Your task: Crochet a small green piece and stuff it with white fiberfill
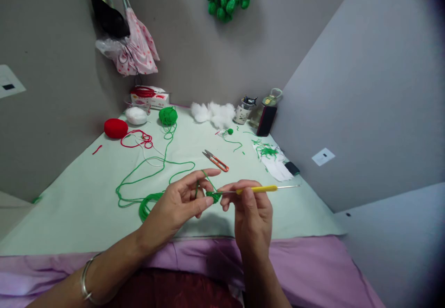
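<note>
I see the left hand (182,200) pinching a small green crocheted yarn patch (216,198). The right hand (253,210) pinches a yellow-handled metal hook (266,189), its tip at the patch.

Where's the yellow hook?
Head view, right of centre: the hook is in the right hand, its left tip at the green yarn piece in the left hand.

We see the piece (214,197), small, green and crocheted, held raised. The hook (259,189) extends rightward from it, nearly level, a yellow grip with thin metal ends; its left end meets the piece, though we cannot tell whether inside a stitch. Green yarn (209,180) slants up from the piece; left of it lie loose loops (143,208), and beyond, leftward, the round ball (168,116).
</note>
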Demonstrator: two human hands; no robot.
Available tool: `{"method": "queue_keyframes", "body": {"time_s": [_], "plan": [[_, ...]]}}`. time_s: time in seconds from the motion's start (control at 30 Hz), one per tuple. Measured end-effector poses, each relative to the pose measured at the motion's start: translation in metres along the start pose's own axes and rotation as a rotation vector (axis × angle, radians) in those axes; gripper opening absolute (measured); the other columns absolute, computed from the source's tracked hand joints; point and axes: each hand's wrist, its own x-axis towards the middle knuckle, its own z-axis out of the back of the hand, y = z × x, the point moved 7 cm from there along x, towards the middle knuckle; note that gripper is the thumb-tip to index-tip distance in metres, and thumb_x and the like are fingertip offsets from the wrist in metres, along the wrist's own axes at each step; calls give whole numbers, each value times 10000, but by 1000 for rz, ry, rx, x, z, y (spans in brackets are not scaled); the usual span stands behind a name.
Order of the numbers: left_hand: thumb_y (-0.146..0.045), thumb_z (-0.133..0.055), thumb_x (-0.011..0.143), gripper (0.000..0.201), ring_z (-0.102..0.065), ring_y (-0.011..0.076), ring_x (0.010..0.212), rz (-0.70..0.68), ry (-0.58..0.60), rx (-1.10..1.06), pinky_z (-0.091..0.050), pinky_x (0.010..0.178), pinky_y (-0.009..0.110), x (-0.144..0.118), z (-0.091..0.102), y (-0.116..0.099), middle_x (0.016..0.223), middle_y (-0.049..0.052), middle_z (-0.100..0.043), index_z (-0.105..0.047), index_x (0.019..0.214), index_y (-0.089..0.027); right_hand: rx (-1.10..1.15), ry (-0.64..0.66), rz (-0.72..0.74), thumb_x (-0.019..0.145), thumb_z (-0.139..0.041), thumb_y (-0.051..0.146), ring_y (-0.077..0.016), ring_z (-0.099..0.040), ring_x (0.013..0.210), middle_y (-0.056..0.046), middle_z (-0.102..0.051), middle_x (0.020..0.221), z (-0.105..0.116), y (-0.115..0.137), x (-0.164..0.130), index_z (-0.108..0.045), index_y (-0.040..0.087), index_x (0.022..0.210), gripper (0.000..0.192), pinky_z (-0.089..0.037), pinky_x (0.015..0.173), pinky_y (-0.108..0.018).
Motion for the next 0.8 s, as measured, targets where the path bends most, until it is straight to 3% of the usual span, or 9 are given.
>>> {"method": "queue_keyframes", "body": {"time_s": [0.2,0.37,0.47,0.57,0.67,0.8], "plan": [[-241,-803,850,382,-499,108,666,-36,-17,110,-431,623,254,0,5,-2,882,-5,-611,-786,1228,-293,-146,70,76,1065,-531,281,-143,-732,654,-38,-810,905,-4,10,-5,-710,229,1005,195,-601,614,-283],[-253,-804,859,341,-520,129,695,-147,-149,250,-472,705,276,-4,13,-5,863,-1,-634,-793,1198,-286,-618,195,430,1024,-534,117,-172,-768,827,-43,-808,1029,-17,29,-21,-722,287,1225,323,-631,736,-322],[-235,-866,791,453,-514,114,667,-124,-196,150,-470,657,251,-7,12,-1,874,-9,-642,-773,1231,-290,-863,265,672,964,-621,74,-227,-771,997,-93,-796,1158,-27,30,-35,-677,290,1358,453,-643,800,-357],[-264,-903,758,547,-459,74,582,30,-105,-124,-395,538,206,-4,5,13,817,-25,-610,-741,1280,-260,-973,234,772,941,-665,82,-259,-750,1059,-112,-771,1207,-28,27,-39,-670,315,1395,510,-641,812,-390],[-267,-894,780,466,-299,21,493,195,3,-357,-275,473,170,0,0,23,679,-65,-497,-765,1221,-192,-753,154,628,978,-620,116,-234,-738,944,-77,-778,1068,-18,27,-29,-731,330,1280,387,-623,755,-388],[-204,-903,756,477,-288,4,514,147,-5,-381,-243,464,160,3,4,17,826,-27,-580,-781,1217,-238,-330,34,284,1034,-558,190,-168,-650,701,-16,-708,797,-4,19,-9,-771,275,1020,229,-552,652,-330]]}}
